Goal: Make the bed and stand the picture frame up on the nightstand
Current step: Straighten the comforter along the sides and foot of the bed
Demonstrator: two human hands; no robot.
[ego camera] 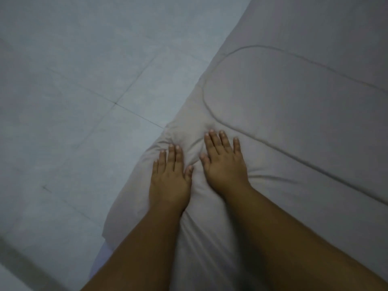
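To my left lay the tiled floor (73,80), pale grey, its thin grout lines (115,102) crossing not far from the bed's corner. The beige comforter (294,122) covered the bed from the middle of my view out to the right edge. Its corner (168,131) bulged toward the floor just beyond my fingertips.

My left hand (170,175) lay flat on that corner, palm down, with the fingers straight and close together and the thumb out to the side, gripping nothing. Small creases fanned out in the fabric around it. Beside it, thumbs nearly meeting, my right hand (224,164) also pressed flat on the comforter. Its fingers were straight and slightly spread, the little finger set apart from the rest, and it held nothing either.

Both bare forearms ran back toward me across the cover. Beside my left forearm (136,244), at the cover's hanging edge, a strip of paler cloth (99,257) showed, though I couldn't tell what it was.

A stitched seam (204,93) ran across the comforter, rounding a corner above my right fingers and then stretching away toward the far right. Beyond it the cover lay smooth.
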